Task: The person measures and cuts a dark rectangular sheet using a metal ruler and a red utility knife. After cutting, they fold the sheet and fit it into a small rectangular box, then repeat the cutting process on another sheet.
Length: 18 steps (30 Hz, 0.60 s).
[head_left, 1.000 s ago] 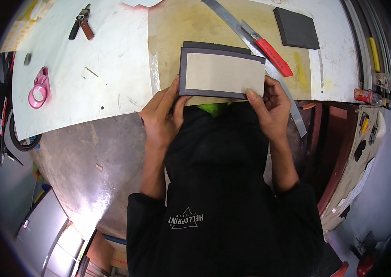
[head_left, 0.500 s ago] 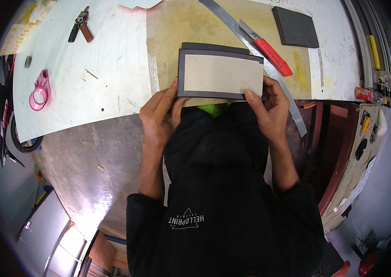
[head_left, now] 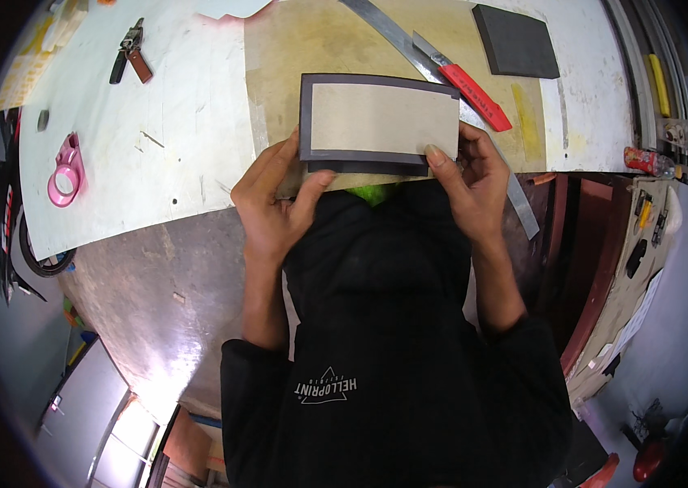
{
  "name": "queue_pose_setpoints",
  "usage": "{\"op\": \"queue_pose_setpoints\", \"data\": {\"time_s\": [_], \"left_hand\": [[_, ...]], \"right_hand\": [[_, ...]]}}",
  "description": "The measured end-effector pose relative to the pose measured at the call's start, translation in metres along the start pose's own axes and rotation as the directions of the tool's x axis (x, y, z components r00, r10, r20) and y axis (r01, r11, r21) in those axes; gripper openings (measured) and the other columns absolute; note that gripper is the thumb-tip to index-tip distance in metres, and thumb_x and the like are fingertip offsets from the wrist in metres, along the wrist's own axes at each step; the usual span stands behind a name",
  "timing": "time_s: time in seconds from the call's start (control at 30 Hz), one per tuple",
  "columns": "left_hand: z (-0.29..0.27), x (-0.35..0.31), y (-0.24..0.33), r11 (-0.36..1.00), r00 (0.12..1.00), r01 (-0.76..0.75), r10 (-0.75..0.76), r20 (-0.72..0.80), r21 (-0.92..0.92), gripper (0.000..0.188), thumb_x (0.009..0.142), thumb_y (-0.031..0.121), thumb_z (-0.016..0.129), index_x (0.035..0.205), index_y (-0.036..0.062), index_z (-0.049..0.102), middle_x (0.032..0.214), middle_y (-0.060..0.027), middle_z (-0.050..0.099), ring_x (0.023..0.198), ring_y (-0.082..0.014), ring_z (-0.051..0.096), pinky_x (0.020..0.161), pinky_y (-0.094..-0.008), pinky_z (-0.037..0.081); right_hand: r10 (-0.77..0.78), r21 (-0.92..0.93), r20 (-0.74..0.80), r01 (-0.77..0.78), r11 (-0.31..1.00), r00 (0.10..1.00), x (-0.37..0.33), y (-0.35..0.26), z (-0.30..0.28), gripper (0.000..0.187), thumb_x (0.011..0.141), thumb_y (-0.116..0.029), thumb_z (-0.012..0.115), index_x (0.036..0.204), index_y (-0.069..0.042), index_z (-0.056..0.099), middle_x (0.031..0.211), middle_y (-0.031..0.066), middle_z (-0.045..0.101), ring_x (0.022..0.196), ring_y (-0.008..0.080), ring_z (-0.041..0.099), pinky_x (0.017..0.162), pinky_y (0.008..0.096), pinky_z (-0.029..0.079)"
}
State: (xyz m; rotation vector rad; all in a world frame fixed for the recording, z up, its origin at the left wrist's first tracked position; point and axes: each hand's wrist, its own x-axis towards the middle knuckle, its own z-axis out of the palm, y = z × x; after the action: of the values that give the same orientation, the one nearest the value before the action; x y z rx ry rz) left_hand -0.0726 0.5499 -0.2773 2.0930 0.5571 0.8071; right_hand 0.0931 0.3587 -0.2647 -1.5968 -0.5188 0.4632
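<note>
In the head view, a white desk (head_left: 189, 159) curves above a grey floor (head_left: 145, 281). Over its near edge, the right hand (head_left: 474, 179) pinches a dark-bordered beige panel (head_left: 385, 119) at its lower right corner; the left hand (head_left: 271, 191), thumb spread from fingers, meets its left edge.

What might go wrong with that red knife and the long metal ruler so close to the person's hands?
The red cutter's blade is bare, so a hand reaching past it might get cut. The metal ruler sticks out past the table's edge by the right hand; an arm could bump it, perhaps shifting the cutter too. Only the right thumb rests on the panel's beige face, so the panel might slip.
</note>
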Motion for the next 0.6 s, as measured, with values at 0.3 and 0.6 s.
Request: {"op": "queue_pose_setpoints", "data": {"time_s": [0.3,0.6], "left_hand": [[0.003,0.0,0.012,0.927,0.94,0.333,-0.34,-0.014,-0.172,0.029,0.098,0.014,0.075,0.117,-0.0088,0.074,0.101,-0.0168,0.077,0.094,-0.0179,0.072,0.085,-0.0303,0.056],[-0.007,0.011,0.016,0.803,0.853,0.515,-0.516,0.083,-0.3,0.028,0.102,0.017,0.072,0.112,-0.0088,0.075,0.091,-0.0073,0.073,0.082,-0.0093,0.061,0.076,-0.0238,0.049]], "right_hand": [[0.084,0.044,0.007,-0.085,0.995,0.996,0.0,-0.003,-0.002,0.04,0.102,-0.016,0.07,0.131,0.01,0.06,0.118,0.0151,0.071,0.107,0.0165,0.067,0.096,0.0312,0.053],[0.085,0.047,0.017,-0.085,0.995,0.996,0.003,0.0,-0.004,0.042,0.101,-0.016,0.073,0.131,0.01,0.061,0.115,0.0141,0.072,0.105,0.0161,0.067,0.093,0.0303,0.054]]}}
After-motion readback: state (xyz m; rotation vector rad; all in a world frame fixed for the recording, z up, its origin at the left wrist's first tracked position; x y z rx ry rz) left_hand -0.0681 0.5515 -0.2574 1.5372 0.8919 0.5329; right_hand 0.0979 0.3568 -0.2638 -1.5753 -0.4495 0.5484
